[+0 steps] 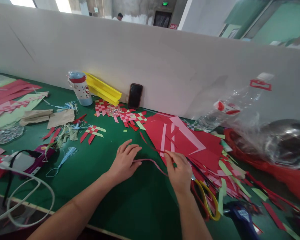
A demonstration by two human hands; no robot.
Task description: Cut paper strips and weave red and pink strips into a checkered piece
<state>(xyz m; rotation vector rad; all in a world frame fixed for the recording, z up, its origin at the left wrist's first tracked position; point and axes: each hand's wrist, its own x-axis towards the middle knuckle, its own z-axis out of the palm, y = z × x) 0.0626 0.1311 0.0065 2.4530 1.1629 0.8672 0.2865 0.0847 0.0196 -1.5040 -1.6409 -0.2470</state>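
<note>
Between the thumb and fingers of my left hand (125, 160) runs one end of a narrow pink paper strip (151, 160). The strip bows across to the right and passes under my right hand (178, 168). My right thumb and forefinger pinch a thin dark red strip (148, 143), whose free end points up and left. Red paper sheets (202, 143) with pink strips on them lie just beyond my right hand. Yellow-and-red-handled scissors (208, 201) rest beside my right wrist, their blades partly hidden.
Woven paper pieces (92, 131), tassels (68, 156) and a purple power strip (37, 160) lie left. A cup (81, 88), yellow holder (102, 90) and phone (135, 96) stand by the partition (140, 56). Right are paper scraps, a glue gun (242, 216) and a plastic bottle (230, 106).
</note>
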